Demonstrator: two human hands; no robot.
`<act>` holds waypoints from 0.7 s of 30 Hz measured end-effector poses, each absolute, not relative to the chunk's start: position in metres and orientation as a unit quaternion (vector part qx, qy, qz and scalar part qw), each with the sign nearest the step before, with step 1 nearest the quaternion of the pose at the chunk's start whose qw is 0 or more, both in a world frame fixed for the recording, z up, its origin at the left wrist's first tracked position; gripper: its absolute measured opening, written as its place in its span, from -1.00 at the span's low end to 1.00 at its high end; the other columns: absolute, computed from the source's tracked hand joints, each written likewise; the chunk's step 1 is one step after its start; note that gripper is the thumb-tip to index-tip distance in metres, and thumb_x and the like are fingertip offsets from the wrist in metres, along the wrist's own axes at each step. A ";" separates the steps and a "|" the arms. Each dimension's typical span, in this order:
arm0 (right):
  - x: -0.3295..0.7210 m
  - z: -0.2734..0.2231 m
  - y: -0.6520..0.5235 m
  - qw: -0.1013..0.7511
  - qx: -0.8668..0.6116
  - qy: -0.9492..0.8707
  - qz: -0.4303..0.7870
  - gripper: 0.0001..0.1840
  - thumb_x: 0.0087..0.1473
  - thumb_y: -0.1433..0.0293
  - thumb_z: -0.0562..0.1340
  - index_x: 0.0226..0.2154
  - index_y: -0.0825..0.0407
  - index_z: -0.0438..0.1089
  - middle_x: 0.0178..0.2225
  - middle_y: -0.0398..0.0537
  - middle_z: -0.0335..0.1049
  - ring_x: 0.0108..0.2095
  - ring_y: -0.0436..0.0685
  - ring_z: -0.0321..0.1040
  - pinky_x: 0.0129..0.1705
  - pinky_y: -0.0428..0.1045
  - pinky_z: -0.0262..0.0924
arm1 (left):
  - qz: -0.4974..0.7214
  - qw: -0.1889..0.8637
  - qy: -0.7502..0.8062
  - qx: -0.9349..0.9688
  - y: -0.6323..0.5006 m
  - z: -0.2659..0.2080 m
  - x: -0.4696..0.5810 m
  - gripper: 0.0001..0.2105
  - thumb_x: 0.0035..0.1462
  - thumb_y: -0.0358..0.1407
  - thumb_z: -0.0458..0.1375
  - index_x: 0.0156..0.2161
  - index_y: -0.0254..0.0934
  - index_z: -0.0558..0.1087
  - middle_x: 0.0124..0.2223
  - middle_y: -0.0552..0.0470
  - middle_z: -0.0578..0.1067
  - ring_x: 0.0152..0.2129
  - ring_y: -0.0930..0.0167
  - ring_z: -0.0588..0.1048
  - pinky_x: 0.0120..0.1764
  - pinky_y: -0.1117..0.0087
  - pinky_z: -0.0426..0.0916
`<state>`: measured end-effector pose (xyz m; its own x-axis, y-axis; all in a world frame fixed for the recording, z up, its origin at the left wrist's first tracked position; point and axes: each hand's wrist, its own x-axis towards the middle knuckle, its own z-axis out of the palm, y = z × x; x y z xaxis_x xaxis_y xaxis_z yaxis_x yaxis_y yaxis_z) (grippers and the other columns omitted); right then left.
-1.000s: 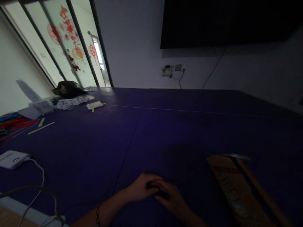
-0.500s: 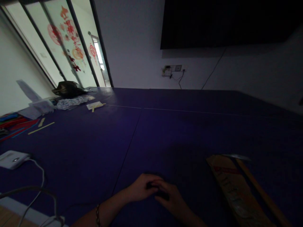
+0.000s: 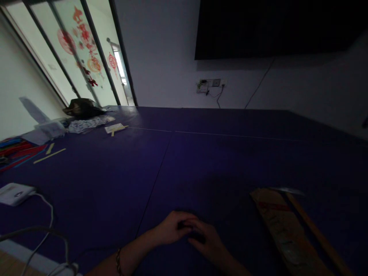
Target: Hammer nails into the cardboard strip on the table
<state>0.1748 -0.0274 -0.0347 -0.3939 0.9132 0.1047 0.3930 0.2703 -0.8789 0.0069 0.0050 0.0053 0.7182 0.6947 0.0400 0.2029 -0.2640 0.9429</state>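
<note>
Purple tabletop (image 3: pixel 224 157) — L hand (image 3: pixel 173 227) touching R hand (image 3: pixel 211 239).

No text legible; red band (image 3: pixel 274 206) on brown packet (image 3: pixel 283 230) unreadable.

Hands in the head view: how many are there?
2: the left hand at bottom centre, over the purple table, and the right hand close beside it, just to the right.

A brown package (image 3: pixel 283 226), crossed by a reddish band near its far end, is laid aslant on the dark purple surface (image 3: pixel 218 161), to the right of the right hand (image 3: pixel 209 237) and apart from it. Beside it, a narrow wood-coloured bar (image 3: pixel 314 230) is set almost parallel; by the bar's far end a thin silvery piece (image 3: pixel 290 190) is seen.
</note>
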 end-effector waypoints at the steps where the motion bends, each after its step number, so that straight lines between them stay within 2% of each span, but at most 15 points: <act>1: 0.175 -0.035 -0.028 0.322 -0.448 -0.729 0.404 -0.60 -0.19 0.51 0.20 -0.19 0.00 0.41 -0.17 0.03 0.48 -0.15 0.20 0.39 -0.08 0.10 0.25 | 0.234 0.529 0.292 0.762 0.005 0.004 0.007 -0.72 0.03 -0.46 0.06 -0.10 -0.32 0.39 -0.16 -0.04 0.49 -0.22 0.39 0.44 -0.13 0.40 0.29; 21: 0.173 -0.025 -0.028 0.321 -0.439 -0.731 0.412 -0.62 -0.19 0.51 0.19 -0.21 0.04 0.42 -0.19 0.08 0.49 -0.14 0.22 0.40 -0.11 0.08 0.27 | 0.238 0.525 0.312 0.755 0.003 0.006 0.007 -0.69 0.03 -0.48 0.05 -0.07 -0.29 0.38 -0.15 -0.04 0.49 -0.21 0.39 0.43 -0.14 0.40 0.29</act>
<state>0.1729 -0.0282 -0.0245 -0.4092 0.9061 0.1070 0.3774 0.2749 -0.8843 0.0065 0.0027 0.0055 0.6913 0.7218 0.0322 0.2216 -0.2542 0.9414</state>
